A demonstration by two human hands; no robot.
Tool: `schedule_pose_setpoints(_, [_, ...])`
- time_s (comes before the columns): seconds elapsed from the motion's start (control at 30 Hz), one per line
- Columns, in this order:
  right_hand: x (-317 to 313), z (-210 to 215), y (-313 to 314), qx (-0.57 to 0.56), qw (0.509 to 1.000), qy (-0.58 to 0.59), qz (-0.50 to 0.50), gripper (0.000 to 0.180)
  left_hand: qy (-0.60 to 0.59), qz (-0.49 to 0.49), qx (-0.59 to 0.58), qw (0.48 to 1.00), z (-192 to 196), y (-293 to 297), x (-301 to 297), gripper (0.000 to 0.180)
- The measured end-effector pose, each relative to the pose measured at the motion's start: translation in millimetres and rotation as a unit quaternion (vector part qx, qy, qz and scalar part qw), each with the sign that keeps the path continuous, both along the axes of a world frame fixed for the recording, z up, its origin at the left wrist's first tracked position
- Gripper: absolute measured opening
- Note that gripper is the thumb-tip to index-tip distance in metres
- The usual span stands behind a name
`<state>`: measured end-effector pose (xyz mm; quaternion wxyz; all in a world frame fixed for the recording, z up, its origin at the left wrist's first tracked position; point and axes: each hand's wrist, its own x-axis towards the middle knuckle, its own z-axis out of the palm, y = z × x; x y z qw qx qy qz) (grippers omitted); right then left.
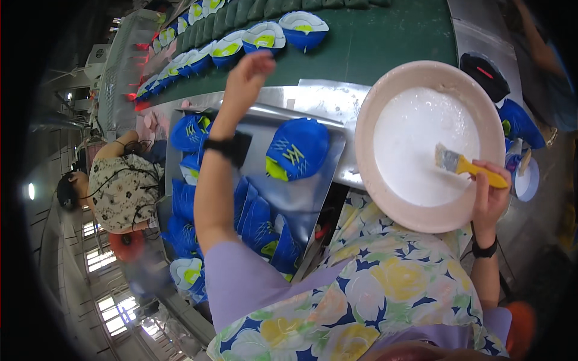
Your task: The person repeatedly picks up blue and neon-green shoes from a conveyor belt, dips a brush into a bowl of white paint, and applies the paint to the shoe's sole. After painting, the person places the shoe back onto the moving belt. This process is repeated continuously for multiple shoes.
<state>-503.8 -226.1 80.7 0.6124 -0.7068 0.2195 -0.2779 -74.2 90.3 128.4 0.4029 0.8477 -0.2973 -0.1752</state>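
Observation:
My right hand (pixel 489 195) grips the yellow handle of a flat paintbrush (pixel 460 163). Its bristles are over the white liquid (pixel 415 144) in a round pale pink basin (pixel 368 165). I cannot tell if the tip touches the liquid. My left hand (pixel 250 75) is stretched out, slightly blurred, with loosely bent fingers and nothing seen in it. It is just in front of a row of blue shoe uppers with white and lime linings; the nearest upper (pixel 264 38) is beyond its fingertips. One blue upper (pixel 298 147) with lime lacing lies in a metal tray (pixel 328 189), right of my left forearm.
More blue uppers (pixel 259 222) are heaped in the tray under my left arm. A green conveyor belt (pixel 373 45) carries rows of uppers and dark green pieces. Another person (pixel 126 189) is at the left. A black item (pixel 484 77) and a small tub (pixel 525 180) are right of the basin.

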Motion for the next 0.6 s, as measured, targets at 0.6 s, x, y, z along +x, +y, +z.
schedule_pose_setpoints(0.6, [67, 46, 38, -0.218, 0.889, 0.144, 0.376, 0.024, 0.035, 0.057, -0.005, 0.998, 20, 38, -132, 0.033])
